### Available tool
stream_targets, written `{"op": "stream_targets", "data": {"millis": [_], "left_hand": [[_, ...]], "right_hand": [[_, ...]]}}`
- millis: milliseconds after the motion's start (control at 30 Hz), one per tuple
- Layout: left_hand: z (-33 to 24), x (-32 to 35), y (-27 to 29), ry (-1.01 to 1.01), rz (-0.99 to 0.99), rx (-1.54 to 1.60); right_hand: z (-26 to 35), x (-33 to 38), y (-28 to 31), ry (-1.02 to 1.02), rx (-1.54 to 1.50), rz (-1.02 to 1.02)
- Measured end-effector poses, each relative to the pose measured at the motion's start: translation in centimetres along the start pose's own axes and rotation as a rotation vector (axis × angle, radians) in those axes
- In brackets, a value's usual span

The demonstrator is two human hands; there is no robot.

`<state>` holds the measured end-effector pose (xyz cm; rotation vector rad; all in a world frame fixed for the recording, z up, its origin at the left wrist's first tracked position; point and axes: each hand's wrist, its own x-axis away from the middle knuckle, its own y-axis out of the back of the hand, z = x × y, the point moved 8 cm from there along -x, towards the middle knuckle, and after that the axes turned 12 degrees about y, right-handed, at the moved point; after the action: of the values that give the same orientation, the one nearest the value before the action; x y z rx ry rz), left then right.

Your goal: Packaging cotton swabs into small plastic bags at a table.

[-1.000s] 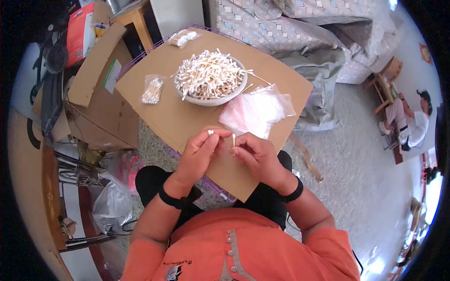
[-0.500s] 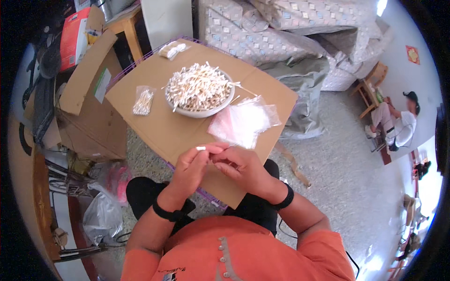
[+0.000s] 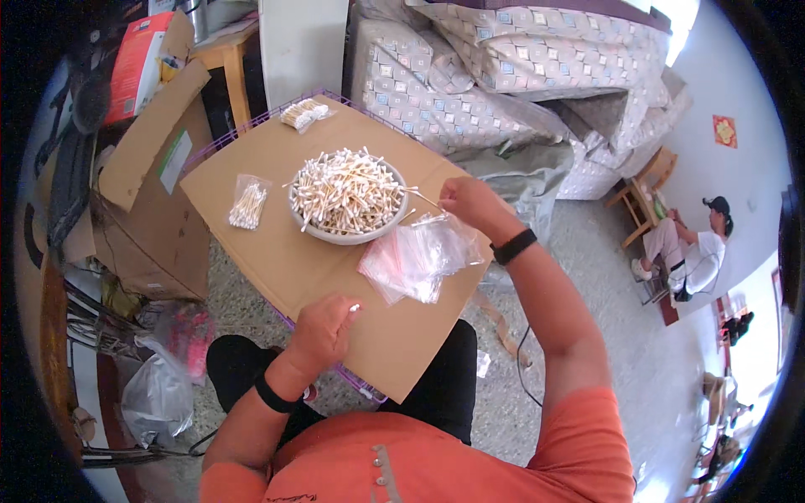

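My left hand [image 3: 323, 335] is closed above the near edge of the cardboard; a white cotton tip [image 3: 355, 308] pokes out between thumb and forefinger. My right hand [image 3: 474, 201] reaches to the far right side, fingers pinched at the outer end of a cotton swab [image 3: 426, 199] that juts past the bowl's rim. Heaped cotton swabs [image 3: 348, 189] fill a round pale bowl [image 3: 335, 237] in the middle. Clear plastic bags [image 3: 411, 264] with pinkish edges lie in a loose stack between bowl and hands.
A filled bag of swabs [image 3: 249, 205] lies left of the bowl, another bundle [image 3: 305, 114] at the far corner. The cardboard sheet [image 3: 251, 268] rests on a purple frame. Cardboard boxes [image 3: 151, 218] stand left, wrapped furniture [image 3: 470, 92] behind; a seated person [image 3: 700, 251] is far right.
My hands have parted. The right one has moved forward and right to the swab beside the bowl; the left stays near the cardboard's front, still closed. The view has shifted slightly.
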<state>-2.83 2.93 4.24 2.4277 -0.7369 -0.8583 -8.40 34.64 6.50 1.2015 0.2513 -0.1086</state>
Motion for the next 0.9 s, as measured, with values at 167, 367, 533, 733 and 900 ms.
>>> {"op": "stream_targets", "data": {"millis": [167, 367, 533, 733, 900], "left_hand": [[0.2, -0.1, -0.4, 0.013, 0.064, 0.007], [0.2, -0.2, -0.1, 0.019, 0.038, 0.072], [0.8, -0.2, 0.1, 0.105, 0.037, 0.128], [2.8, -0.7, 1.3, 0.425, 0.075, 0.523], [2.1, -1.8, 0.1, 0.506, 0.154, 0.870]], "right_hand": [[-2.8, -3.2, -3.8, 0.051, 0.242, 0.135], [-3.3, -2.9, -3.1, 0.107, 0.184, 0.076], [-0.6, 1.4, 1.4, -0.146, -0.217, -0.190], [12.4, 9.6, -3.9, -0.157, -0.995, -0.058], [17.0, 11.4, -8.4, -0.113, -1.218, -0.058]]}}
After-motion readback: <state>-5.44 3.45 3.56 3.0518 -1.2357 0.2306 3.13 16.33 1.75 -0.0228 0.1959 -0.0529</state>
